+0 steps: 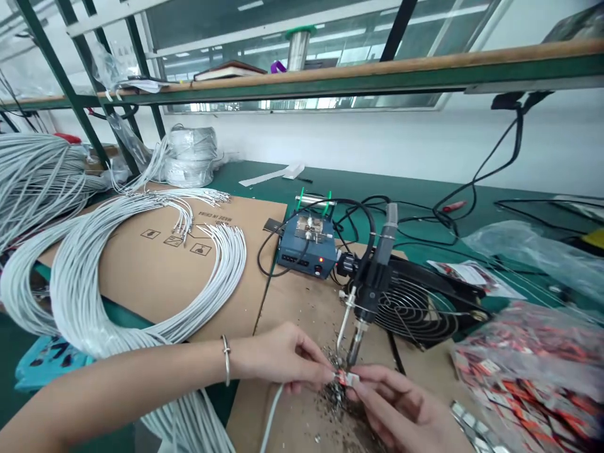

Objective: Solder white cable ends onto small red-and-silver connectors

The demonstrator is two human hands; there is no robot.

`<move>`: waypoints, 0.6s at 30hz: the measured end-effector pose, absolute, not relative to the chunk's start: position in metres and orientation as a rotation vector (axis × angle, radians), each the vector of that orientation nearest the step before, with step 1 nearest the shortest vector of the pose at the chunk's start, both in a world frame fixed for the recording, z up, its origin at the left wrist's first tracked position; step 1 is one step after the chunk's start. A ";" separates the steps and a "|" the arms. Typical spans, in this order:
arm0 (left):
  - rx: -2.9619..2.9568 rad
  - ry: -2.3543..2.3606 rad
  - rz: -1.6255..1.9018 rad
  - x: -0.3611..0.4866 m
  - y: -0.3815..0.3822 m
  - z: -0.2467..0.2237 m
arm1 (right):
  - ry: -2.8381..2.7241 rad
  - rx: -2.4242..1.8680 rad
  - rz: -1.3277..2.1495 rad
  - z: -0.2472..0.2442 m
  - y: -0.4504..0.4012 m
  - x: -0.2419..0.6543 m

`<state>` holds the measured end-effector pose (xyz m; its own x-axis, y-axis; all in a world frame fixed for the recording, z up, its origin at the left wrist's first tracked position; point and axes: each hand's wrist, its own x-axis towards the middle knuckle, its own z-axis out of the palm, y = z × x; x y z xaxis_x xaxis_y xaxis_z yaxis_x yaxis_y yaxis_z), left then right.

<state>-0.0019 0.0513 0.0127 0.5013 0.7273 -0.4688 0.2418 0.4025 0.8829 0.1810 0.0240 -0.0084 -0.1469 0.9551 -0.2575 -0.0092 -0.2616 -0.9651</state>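
My left hand pinches the end of a white cable that hangs down below the palm. Between finger and thumb, my right hand grips a small white connector with red-orange wire. The two pieces meet right under the tip of a soldering iron fixed upright on a stand. A thin metal solder feed tube points down at the same spot. Dark solder crumbs lie around and below the fingertips. Whether the wires are joined is too small to tell.
A bundle of white cables curves over cardboard at left. Behind the iron stand a blue solder feeder and a black fan. At right lies a plastic bag of red-wired parts. A shelf crosses above.
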 end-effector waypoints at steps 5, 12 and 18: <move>1.200 1.032 0.403 -0.001 0.047 0.017 | -1.147 -1.284 1.582 0.000 0.023 0.182; 1.370 1.009 0.371 -0.001 0.051 0.020 | -1.150 -1.263 1.616 0.003 0.025 0.185; 1.370 1.027 0.370 0.001 0.050 0.020 | -1.133 -1.186 1.652 0.001 0.025 0.187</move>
